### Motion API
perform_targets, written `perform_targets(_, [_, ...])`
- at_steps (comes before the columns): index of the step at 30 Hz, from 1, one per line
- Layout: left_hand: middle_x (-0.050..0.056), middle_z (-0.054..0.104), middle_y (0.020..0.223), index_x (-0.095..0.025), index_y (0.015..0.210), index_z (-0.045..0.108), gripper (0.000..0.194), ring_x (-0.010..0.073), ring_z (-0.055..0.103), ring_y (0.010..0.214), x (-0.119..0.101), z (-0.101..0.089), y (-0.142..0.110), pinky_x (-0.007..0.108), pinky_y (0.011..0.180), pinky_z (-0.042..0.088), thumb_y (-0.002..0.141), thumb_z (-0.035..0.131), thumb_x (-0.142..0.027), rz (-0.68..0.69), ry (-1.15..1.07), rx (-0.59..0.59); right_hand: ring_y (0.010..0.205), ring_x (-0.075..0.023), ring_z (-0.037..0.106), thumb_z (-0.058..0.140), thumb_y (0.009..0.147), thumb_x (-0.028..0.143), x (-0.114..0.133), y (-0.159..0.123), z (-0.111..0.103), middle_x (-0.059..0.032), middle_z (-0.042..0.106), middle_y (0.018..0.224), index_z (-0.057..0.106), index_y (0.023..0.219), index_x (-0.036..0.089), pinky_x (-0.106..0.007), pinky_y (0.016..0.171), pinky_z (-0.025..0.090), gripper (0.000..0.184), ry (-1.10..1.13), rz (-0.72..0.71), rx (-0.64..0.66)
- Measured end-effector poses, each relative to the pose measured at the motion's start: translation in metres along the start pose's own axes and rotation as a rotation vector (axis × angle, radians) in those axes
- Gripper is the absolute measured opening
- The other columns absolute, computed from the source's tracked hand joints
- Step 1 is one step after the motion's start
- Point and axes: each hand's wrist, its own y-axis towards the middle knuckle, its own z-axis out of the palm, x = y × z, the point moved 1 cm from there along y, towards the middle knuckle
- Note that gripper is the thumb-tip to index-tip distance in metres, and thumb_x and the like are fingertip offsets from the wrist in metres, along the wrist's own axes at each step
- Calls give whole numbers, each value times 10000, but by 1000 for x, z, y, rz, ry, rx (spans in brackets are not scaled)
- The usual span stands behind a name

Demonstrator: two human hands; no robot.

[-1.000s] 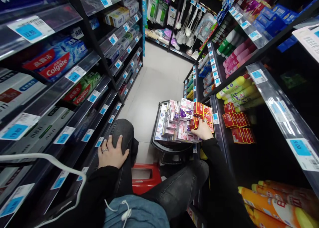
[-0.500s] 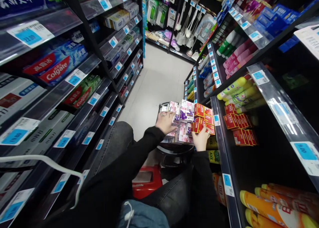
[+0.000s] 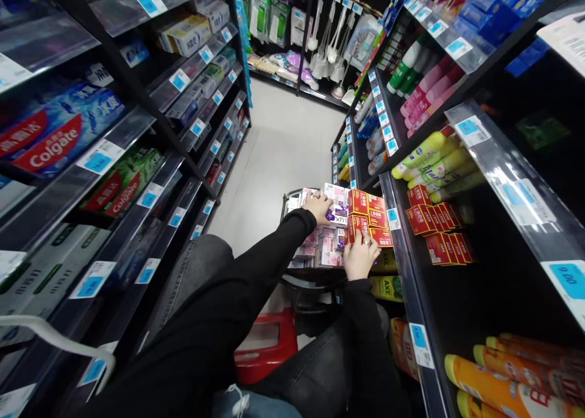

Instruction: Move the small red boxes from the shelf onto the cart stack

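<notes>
A black wire cart [image 3: 289,200] stands in the aisle ahead of my knees, packed with pink-and-white soap boxes [image 3: 325,247] and red boxes [image 3: 365,206]. My left hand [image 3: 319,208] reaches across the cart and curls over the top of a pink-and-white box [image 3: 336,194] beside a purple LUX box [image 3: 340,214]. My right hand [image 3: 359,256] grips the near side of the red box stack, fingers on the lowest red box [image 3: 361,226]. More of the same red boxes [image 3: 436,220] are stacked on the right-hand shelf.
Shelves line both sides of the narrow aisle: Colgate toothpaste [image 3: 55,141] on the left, yellow bottles [image 3: 434,156] and orange bottles [image 3: 498,369] on the right. A red stool [image 3: 267,345] sits under my legs. Pale floor [image 3: 278,156] runs to a rack of brushes [image 3: 333,46].
My left hand left my knee and reached over to the cart's pink-and-white boxes. My right hand stayed on the red boxes. The view shifted slightly left and forward.
</notes>
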Motion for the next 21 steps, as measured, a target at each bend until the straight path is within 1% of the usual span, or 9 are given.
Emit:
perform_targets(2, [132,548,1256,-187,1282,533,728,370,413,1219,1,2,1,543,1070,210,636,730,-458,-2,-13,7,1062,-336,410,486,866,229,-3,-1,3,-202,561,1259,596,1258,90,-521,927,324,431,18,1,-5])
perform_targets(4, [131,546,1253,-186,1286,528,738,374,403,1232,2,5,2,543,1071,210,632,730,-461,-7,-22,6,1033,-323,417,443,907,258,-4,-1,6,-229,554,1254,596,1260,62,-500,920,345,432,52,-7,-6])
perform_targets(8, [149,529,1267,-162,1292,523,754,377,401,1232,2,8,2,533,1063,230,626,730,-449,-26,-26,-2,1028,-318,432,364,951,280,0,4,12,-265,536,1260,590,1265,33,-489,918,367,459,86,-13,1])
perform_targets(10, [158,497,1312,-168,1325,495,825,385,386,1242,-3,8,0,537,1061,230,602,746,-473,-30,-39,-33,1022,-315,447,357,960,296,2,7,10,-255,544,1256,599,1259,53,-489,912,376,455,90,-17,-1])
perform_targets(12, [156,468,1355,-192,1373,450,910,387,374,1254,-13,7,-3,539,1065,221,581,753,-524,3,-66,-71,1026,-307,464,382,961,328,-1,8,4,-231,563,1239,609,1251,82,-478,914,387,443,102,-32,-25])
perform_targets(14, [142,461,1379,-216,1412,407,948,380,366,1266,-28,6,-6,540,1075,204,596,733,-571,91,-85,-84,1039,-299,483,407,955,358,-12,8,-5,-221,587,1182,627,1207,76,-459,931,396,438,115,5,-112])
perform_targets(17, [128,453,1414,-226,1440,374,929,371,357,1286,-56,6,-8,551,1092,171,649,699,-590,257,-51,-62,1053,-300,507,386,952,334,-41,5,-14,-237,596,1107,638,1141,32,-446,949,401,436,105,154,-272])
perform_targets(19, [134,438,1439,-218,1439,383,893,367,359,1294,-72,9,-7,556,1099,162,681,691,-574,324,-1,-50,1077,-307,508,373,943,304,-61,5,-11,-247,584,1150,619,1172,25,-456,956,399,436,94,187,-281])
perform_targets(21, [153,418,1458,-196,1428,404,849,364,361,1302,-84,13,-6,559,1102,165,710,683,-552,345,55,-38,1125,-312,496,362,938,290,-75,6,-1,-247,576,1203,591,1220,20,-467,973,390,452,96,129,-211])
